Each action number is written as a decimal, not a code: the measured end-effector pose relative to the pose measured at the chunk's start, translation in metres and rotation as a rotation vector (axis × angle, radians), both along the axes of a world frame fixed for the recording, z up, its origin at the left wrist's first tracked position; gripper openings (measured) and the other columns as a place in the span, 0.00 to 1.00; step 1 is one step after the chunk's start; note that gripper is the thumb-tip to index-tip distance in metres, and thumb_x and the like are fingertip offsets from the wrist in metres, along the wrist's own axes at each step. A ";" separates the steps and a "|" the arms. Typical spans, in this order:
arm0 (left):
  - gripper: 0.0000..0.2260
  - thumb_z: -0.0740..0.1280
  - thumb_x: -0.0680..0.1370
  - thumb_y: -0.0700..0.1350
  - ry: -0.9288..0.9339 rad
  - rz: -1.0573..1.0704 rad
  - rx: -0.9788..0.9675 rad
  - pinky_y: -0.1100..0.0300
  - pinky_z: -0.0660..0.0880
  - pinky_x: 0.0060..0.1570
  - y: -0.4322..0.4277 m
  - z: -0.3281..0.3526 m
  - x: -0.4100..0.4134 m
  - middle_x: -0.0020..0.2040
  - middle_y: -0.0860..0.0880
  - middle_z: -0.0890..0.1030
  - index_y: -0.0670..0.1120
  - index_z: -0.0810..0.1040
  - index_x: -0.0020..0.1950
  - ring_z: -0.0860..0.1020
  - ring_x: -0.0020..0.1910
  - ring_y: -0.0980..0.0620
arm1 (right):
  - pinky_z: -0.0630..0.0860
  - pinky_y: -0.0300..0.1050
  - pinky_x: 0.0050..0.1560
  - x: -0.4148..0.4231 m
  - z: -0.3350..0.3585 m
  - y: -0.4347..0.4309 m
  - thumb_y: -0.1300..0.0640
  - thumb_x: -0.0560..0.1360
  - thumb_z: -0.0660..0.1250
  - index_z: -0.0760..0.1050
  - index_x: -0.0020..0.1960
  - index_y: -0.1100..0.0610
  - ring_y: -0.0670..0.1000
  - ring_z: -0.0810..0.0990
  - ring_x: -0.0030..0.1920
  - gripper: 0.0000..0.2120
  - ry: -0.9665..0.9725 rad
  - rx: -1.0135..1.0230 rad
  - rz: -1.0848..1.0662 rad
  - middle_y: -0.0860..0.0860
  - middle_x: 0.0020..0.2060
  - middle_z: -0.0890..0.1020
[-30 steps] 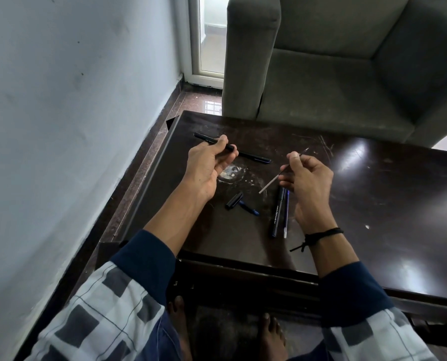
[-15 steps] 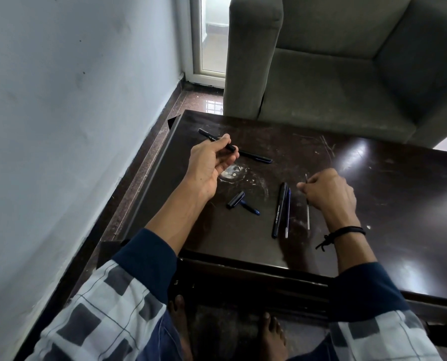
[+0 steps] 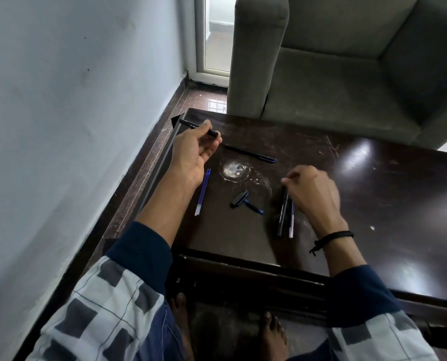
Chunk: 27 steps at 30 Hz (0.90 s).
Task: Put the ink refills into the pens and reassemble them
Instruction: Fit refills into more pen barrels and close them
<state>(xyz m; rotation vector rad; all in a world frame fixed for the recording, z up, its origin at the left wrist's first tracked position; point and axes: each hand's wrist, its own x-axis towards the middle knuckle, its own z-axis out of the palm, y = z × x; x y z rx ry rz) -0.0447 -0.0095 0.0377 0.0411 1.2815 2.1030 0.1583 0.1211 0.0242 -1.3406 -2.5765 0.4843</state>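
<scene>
Black pen (image 3: 282,213) lying flat on the table (image 3: 373,204), near edge: white print runs along its barrel. The largest word looks like "OCTANE". The smaller letters beside it are too fine to read.

Left grip (image 3: 193,155), palm turned inward, pinches a pen barrel (image 3: 213,133) at its fingertips. Right grip (image 3: 311,192) hangs knuckles-up, fingers curled, perhaps pinching something.

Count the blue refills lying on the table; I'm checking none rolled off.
2. The first refill lies beside the left hand; the second refill lies along the black barrel by the right hand, which may hide another.
</scene>
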 end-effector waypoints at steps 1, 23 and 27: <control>0.04 0.71 0.79 0.41 -0.003 0.004 0.003 0.63 0.80 0.41 0.000 0.000 -0.001 0.39 0.45 0.85 0.41 0.81 0.47 0.85 0.40 0.51 | 0.78 0.46 0.47 -0.007 0.001 -0.012 0.49 0.81 0.67 0.83 0.54 0.51 0.54 0.83 0.45 0.08 0.026 -0.004 0.090 0.51 0.49 0.86; 0.04 0.70 0.80 0.42 0.006 -0.011 0.017 0.63 0.80 0.40 -0.001 0.001 -0.003 0.38 0.45 0.85 0.42 0.81 0.46 0.84 0.40 0.51 | 0.78 0.55 0.40 -0.043 -0.032 -0.098 0.51 0.85 0.56 0.72 0.70 0.48 0.59 0.82 0.48 0.15 -0.199 0.102 0.737 0.50 0.56 0.75; 0.04 0.70 0.80 0.42 0.007 -0.010 0.012 0.64 0.79 0.40 0.000 0.000 -0.003 0.39 0.45 0.85 0.42 0.81 0.46 0.84 0.40 0.51 | 0.79 0.55 0.41 -0.041 -0.030 -0.098 0.52 0.84 0.58 0.71 0.66 0.50 0.59 0.82 0.47 0.12 -0.146 0.101 0.711 0.50 0.55 0.76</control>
